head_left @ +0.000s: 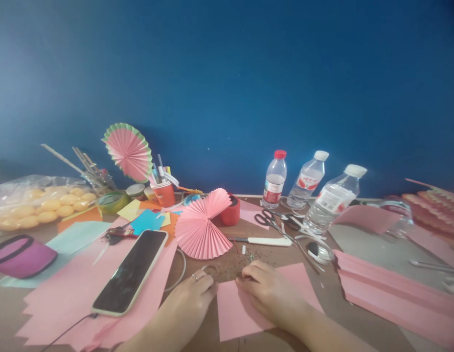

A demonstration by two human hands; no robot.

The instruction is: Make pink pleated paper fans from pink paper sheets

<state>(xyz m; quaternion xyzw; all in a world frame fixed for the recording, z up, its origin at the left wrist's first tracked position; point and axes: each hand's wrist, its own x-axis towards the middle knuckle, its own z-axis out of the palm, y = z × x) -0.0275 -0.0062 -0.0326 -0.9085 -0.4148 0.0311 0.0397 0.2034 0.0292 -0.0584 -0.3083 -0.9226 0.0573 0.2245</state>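
Note:
A pink paper sheet (232,313) lies on the brown table in front of me. My left hand (198,289), with a ring on one finger, is closed at the sheet's upper left corner; its fingertips are mostly hidden. My right hand (261,286) rests over the sheet's far edge, fingers bent and pressed together on the paper. Just beyond both hands sits a pleated pink paper fan (201,230), partly spread. A white-handled knife (269,241) and black-handled scissors (267,218) lie past my right hand.
A phone (131,274) with a cable rests on pink sheets at left. Three water bottles (273,186) stand along the back right. Folded pink paper (392,293) lies at right. A red tape roll (230,212), an orange cup of pens (164,194) and a purple visor-like item (23,256) are around.

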